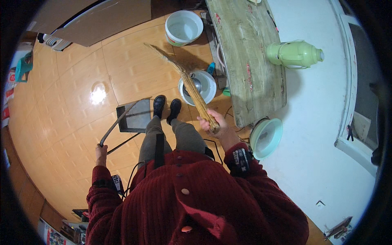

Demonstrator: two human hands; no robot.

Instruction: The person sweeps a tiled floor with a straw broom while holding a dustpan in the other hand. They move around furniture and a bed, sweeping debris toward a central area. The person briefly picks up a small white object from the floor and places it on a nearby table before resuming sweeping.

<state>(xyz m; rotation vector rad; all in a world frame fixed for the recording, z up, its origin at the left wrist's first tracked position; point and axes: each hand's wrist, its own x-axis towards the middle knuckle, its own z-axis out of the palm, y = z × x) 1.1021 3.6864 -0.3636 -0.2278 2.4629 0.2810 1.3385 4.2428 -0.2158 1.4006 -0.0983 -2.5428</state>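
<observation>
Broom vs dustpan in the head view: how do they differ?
Colour: the broom is straw-yellow; the dustpan is dark grey.
Shape: the broom is long and narrow, thinning toward its far end; the dustpan has a wide, boxy pan on a thin, dark handle.
Grip: the broom is in the right hand; the dustpan is held by its handle in the left hand.
Shared: both are handheld.

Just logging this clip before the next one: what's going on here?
A person's left hand grips the long handle of a grey dustpan, which lies left of the black shoes. The right hand holds a straw-coloured, broom-like tool by its thick end, tip pointing away from the body. A green thermos flask stands on the wooden table at the right.
</observation>
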